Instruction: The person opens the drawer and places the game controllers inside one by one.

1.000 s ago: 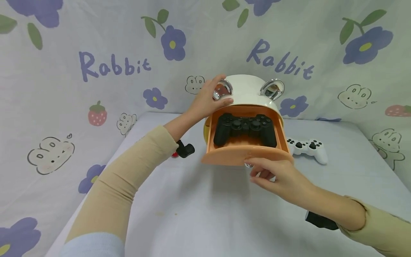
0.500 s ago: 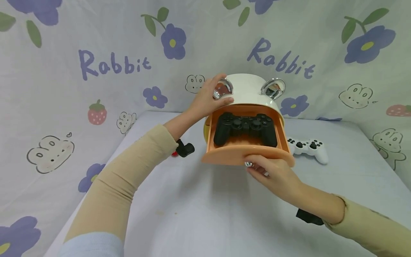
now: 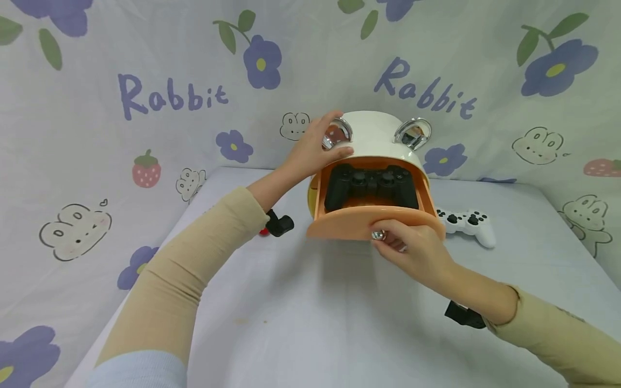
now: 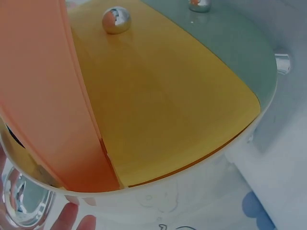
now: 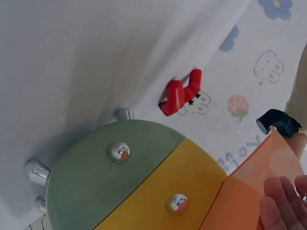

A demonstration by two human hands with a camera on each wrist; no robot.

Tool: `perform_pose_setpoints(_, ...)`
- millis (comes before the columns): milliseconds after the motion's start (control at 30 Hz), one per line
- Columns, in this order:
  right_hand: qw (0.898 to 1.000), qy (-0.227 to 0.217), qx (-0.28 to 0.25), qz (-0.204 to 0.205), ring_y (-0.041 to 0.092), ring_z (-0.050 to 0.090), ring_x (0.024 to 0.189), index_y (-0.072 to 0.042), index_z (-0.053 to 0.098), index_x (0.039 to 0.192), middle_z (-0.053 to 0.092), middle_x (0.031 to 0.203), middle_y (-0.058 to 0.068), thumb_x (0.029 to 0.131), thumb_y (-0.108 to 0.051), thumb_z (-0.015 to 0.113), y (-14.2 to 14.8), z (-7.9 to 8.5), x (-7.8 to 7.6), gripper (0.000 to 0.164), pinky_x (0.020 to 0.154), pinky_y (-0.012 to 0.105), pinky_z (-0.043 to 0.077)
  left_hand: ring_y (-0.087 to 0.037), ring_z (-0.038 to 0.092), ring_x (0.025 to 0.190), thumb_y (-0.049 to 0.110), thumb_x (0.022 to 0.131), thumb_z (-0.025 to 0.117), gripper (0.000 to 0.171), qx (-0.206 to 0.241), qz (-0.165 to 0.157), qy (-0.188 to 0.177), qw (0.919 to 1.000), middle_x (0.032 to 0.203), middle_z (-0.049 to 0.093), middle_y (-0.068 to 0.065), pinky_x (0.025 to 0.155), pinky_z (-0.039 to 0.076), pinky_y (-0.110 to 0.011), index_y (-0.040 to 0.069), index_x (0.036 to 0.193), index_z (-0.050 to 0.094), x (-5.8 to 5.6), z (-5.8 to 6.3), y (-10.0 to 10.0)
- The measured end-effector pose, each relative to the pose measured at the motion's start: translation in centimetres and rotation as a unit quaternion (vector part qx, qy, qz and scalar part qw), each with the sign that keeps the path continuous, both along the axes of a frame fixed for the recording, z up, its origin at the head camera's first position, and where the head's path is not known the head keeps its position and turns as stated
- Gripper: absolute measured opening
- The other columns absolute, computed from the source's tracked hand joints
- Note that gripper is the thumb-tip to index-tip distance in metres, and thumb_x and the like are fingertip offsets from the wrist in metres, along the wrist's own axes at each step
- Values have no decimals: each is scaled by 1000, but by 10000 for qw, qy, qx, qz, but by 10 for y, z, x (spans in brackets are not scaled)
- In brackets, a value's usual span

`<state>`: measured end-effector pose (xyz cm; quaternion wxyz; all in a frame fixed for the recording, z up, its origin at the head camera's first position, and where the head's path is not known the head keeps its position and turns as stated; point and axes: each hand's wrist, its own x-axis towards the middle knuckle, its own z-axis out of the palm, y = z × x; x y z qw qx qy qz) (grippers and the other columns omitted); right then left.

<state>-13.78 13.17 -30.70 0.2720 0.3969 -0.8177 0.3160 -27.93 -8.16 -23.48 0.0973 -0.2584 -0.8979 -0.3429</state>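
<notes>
A small white drawer cabinet point(image 3: 372, 126) with two chrome ears stands at the back of the table. My left hand point(image 3: 312, 148) grips its top at the left ear point(image 3: 338, 134), thumb along the front rim. The orange drawer point(image 3: 346, 223) is pulled out, and a black game controller point(image 3: 371, 186) lies in it. My right hand point(image 3: 417, 250) pinches the drawer's chrome knob point(image 3: 378, 235). In the left wrist view, a yellow drawer point(image 4: 168, 105) and a green drawer point(image 4: 240, 52) sit flush below the orange one. Only some fingers show in each wrist view.
A white game controller point(image 3: 467, 223) lies right of the cabinet, partly behind it. A red object point(image 5: 181, 93), apparently another controller, lies on the table to the left. Chrome feet point(image 5: 37, 171) hold the cabinet off the white cloth. A printed cloth point(image 3: 184, 54) hangs behind.
My right thumb and fingers have come together on the knob. The orange drawer has slid a little inward, carrying the black controller deeper. My left hand keeps its place.
</notes>
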Motion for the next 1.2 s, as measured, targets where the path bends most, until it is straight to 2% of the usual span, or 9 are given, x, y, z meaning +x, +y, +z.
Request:
perform_pose_setpoints(100, 10000, 29, 3, -84, 5, 59, 56, -6, 64, 91, 64, 69, -2, 75, -11, 74, -1, 1, -4, 19, 54, 12, 47, -20, 45, 104, 41, 81, 66, 76, -28, 40, -1, 10000, 128, 41, -13, 83, 46, -32, 20, 142, 27, 0, 0, 0)
perform_pose_setpoints(200, 9999, -23, -16, -170, 5, 59, 56, -5, 64, 90, 65, 68, -2, 65, 5, 76, -1, 2, -8, 30, 54, 12, 47, -20, 45, 105, 40, 81, 66, 75, -39, 49, 10, 10000, 127, 41, -13, 84, 46, -33, 20, 142, 27, 1, 0, 1)
perform_pose_setpoints(633, 9983, -362, -47, -449, 8, 59, 56, -4, 65, 91, 65, 66, 1, 71, 1, 74, -2, 9, -36, 23, 52, 21, 49, -20, 45, 103, 40, 81, 67, 75, -94, 77, -5, 9999, 124, 42, -14, 82, 46, -31, 18, 141, 28, 1, 2, 2)
perform_pose_setpoints(800, 9968, -612, -115, -508, 8, 58, 56, -4, 66, 93, 65, 68, 1, 73, 0, 74, -4, 12, -47, 22, 53, 19, 48, -20, 44, 103, 38, 82, 66, 73, -91, 26, 71, 9999, 121, 44, -13, 81, 45, -32, 17, 141, 29, 1, 2, 1)
perform_pose_setpoints(967, 9949, -809, -195, -576, 9, 56, 54, -3, 66, 95, 65, 67, 2, 75, -2, 73, -5, 13, -58, 22, 51, 17, 44, -22, 45, 107, 37, 83, 65, 71, -109, -15, 79, 9999, 127, 41, -13, 85, 43, -36, 18, 141, 29, -1, 2, 0)
perform_pose_setpoints(1200, 9944, -854, -275, -561, 9, 52, 51, -1, 65, 98, 60, 62, 2, 77, -1, 70, -6, 14, -67, 22, 48, 18, 41, -23, 44, 111, 36, 84, 64, 69, -174, 20, 137, 9998, 132, 39, -13, 88, 42, -39, 18, 141, 28, -2, 1, 0)
